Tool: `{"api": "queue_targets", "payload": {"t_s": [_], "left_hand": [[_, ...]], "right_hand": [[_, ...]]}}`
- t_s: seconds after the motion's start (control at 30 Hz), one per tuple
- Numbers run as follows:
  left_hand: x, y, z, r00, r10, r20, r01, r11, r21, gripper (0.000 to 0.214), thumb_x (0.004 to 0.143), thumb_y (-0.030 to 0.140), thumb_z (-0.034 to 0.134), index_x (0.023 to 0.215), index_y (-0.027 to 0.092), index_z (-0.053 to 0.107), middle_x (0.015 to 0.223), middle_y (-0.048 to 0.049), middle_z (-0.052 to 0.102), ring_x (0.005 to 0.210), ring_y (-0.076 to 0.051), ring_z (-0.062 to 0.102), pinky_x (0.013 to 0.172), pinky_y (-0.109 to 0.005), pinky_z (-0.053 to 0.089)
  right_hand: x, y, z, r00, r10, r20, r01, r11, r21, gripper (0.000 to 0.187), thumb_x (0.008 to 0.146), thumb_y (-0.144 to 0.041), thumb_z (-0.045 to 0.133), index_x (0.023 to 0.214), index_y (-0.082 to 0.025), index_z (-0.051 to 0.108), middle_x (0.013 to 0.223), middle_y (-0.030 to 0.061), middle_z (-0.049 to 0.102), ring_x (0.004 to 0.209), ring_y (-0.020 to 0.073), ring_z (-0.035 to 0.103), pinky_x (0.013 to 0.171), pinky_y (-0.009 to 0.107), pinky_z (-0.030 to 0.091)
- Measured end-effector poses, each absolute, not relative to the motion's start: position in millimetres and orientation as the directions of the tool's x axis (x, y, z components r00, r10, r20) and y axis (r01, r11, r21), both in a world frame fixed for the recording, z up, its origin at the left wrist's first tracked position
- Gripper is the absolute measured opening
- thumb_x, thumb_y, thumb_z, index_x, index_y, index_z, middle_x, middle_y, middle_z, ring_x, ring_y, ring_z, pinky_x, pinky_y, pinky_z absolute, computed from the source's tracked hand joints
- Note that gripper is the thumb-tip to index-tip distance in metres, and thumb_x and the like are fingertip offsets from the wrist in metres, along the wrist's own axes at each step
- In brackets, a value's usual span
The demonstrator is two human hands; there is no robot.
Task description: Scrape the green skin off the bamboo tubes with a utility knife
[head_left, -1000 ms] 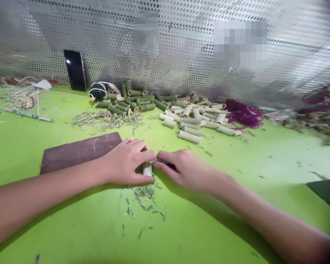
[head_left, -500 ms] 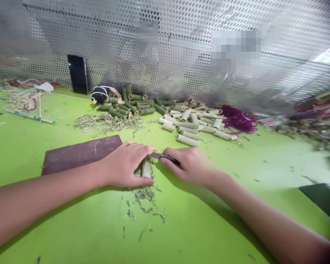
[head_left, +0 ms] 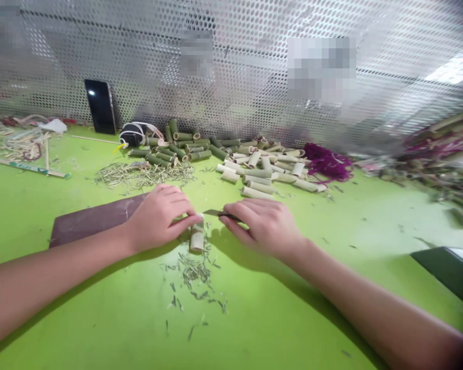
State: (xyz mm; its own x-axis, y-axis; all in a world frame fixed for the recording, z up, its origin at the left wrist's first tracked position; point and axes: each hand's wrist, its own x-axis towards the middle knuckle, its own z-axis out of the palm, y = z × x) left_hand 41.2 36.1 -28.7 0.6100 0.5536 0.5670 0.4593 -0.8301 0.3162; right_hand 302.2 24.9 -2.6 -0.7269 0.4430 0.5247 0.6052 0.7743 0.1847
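My left hand point(head_left: 167, 215) pinches the far end of a short bamboo piece point(head_left: 196, 240), which is pale with its skin partly scraped off. In my right hand point(head_left: 264, 223) is a small knife point(head_left: 213, 212) with a dark handle; its blade points left, a little apart from the bamboo. Under and in front of the piece lie green bamboo shavings point(head_left: 195, 272). Partly behind my left hand and forearm is a flat brown board point(head_left: 92, 218).
Beyond my hands lie a pile of green bamboo pieces point(head_left: 185, 149), pale scraped pieces point(head_left: 258, 188) and purple string point(head_left: 327, 163). A phone point(head_left: 101, 107) leans on the perforated metal screen point(head_left: 250, 92). A dark green box-like object point(head_left: 443, 270) stands at the right.
My left hand has shifted from spanning the bamboo lengthwise to pinching its far end, so more of the piece shows. The knife has come away from the bamboo. The whole view has shifted slightly.
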Motion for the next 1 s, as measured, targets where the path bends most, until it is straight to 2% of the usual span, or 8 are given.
{"api": "queue_targets", "payload": {"t_s": [0.13, 0.2, 0.3, 0.4, 0.53, 0.67, 0.83, 1.0], "left_hand": [[33.6, 40.0, -28.6, 0.498, 0.672, 0.549, 0.599, -0.724, 0.343, 0.038, 0.103, 0.054, 0.056, 0.094, 0.02, 0.068, 0.089, -0.0022, 0.075, 0.088, -0.022, 0.065, 0.085, -0.039, 0.042], [32.6, 37.6, -28.8, 0.493, 0.695, 0.524, 0.611, -0.705, 0.36, 0.04, 0.102, 0.057, 0.054, 0.101, 0.019, 0.067, 0.091, -0.0033, 0.074, 0.088, -0.023, 0.066, 0.086, -0.041, 0.042], [35.3, 29.8, -28.6, 0.593, 0.677, 0.436, 0.575, -0.735, 0.359, 0.051, 0.098, 0.067, 0.052, 0.112, 0.02, 0.067, 0.102, -0.0057, 0.074, 0.095, -0.026, 0.065, 0.091, -0.045, 0.043], [39.8, 23.5, -26.6, 0.707, 0.646, 0.288, 0.561, -0.76, 0.327, 0.068, 0.09, 0.075, 0.058, 0.13, 0.019, 0.064, 0.118, -0.0099, 0.072, 0.106, -0.031, 0.064, 0.096, -0.05, 0.043], [42.7, 23.0, -23.6, 0.742, 0.645, 0.183, 0.561, -0.747, 0.356, 0.065, 0.095, 0.067, 0.058, 0.14, 0.02, 0.059, 0.124, -0.0114, 0.069, 0.114, -0.032, 0.062, 0.099, -0.051, 0.044], [42.8, 24.6, -23.1, 0.735, 0.655, 0.177, 0.553, -0.729, 0.404, 0.057, 0.096, 0.06, 0.057, 0.136, 0.019, 0.058, 0.129, -0.0129, 0.067, 0.118, -0.033, 0.061, 0.103, -0.054, 0.044], [41.1, 25.8, -21.9, 0.694, 0.692, 0.199, 0.55, -0.688, 0.474, 0.066, 0.088, 0.064, 0.064, 0.134, 0.018, 0.053, 0.118, -0.0137, 0.069, 0.105, -0.033, 0.064, 0.096, -0.054, 0.05], [37.0, 25.2, -22.7, 0.697, 0.659, 0.284, 0.468, -0.718, 0.516, 0.074, 0.087, 0.072, 0.062, 0.138, 0.02, 0.049, 0.125, -0.0156, 0.067, 0.107, -0.034, 0.064, 0.094, -0.056, 0.052]], "right_hand": [[309.9, 31.8, -4.2, -0.691, 0.505, 0.517, 0.663, 0.728, 0.174, 0.028, 0.105, -0.025, 0.051, 0.084, -0.019, 0.068, 0.061, -0.0024, 0.067, 0.051, 0.0101, 0.058, 0.049, 0.024, 0.044], [308.8, 32.3, -6.3, -0.691, 0.513, 0.509, 0.662, 0.733, 0.159, 0.03, 0.105, -0.026, 0.049, 0.083, -0.019, 0.068, 0.059, -0.0028, 0.066, 0.049, 0.0099, 0.057, 0.048, 0.024, 0.043], [304.7, 30.8, -9.3, -0.69, 0.533, 0.491, 0.656, 0.747, 0.11, 0.034, 0.106, -0.028, 0.046, 0.083, -0.018, 0.069, 0.058, -0.0026, 0.065, 0.048, 0.0097, 0.056, 0.047, 0.024, 0.042], [301.7, 28.7, -10.0, -0.682, 0.58, 0.445, 0.673, 0.735, 0.074, 0.036, 0.106, -0.031, 0.045, 0.085, -0.018, 0.07, 0.061, -0.0007, 0.067, 0.051, 0.0113, 0.057, 0.05, 0.026, 0.043], [299.6, 26.9, -8.8, -0.676, 0.605, 0.421, 0.687, 0.724, 0.064, 0.037, 0.106, -0.033, 0.044, 0.086, -0.018, 0.071, 0.061, 0.001, 0.067, 0.052, 0.0128, 0.057, 0.051, 0.027, 0.041], [297.9, 27.5, -10.1, -0.68, 0.586, 0.44, 0.675, 0.735, 0.063, 0.037, 0.106, -0.031, 0.044, 0.085, -0.018, 0.071, 0.06, 0.001, 0.067, 0.051, 0.0122, 0.057, 0.049, 0.026, 0.04], [300.0, 28.6, -13.6, -0.675, 0.589, 0.444, 0.661, 0.75, 0.009, 0.037, 0.105, -0.039, 0.043, 0.092, -0.017, 0.07, 0.06, -0.0005, 0.068, 0.048, 0.0114, 0.057, 0.046, 0.025, 0.038], [297.0, 20.8, -12.6, -0.736, 0.512, 0.442, 0.591, 0.805, 0.053, 0.031, 0.101, -0.038, 0.057, 0.122, -0.018, 0.067, 0.067, -0.002, 0.073, 0.051, 0.0123, 0.06, 0.05, 0.026, 0.042]]}}
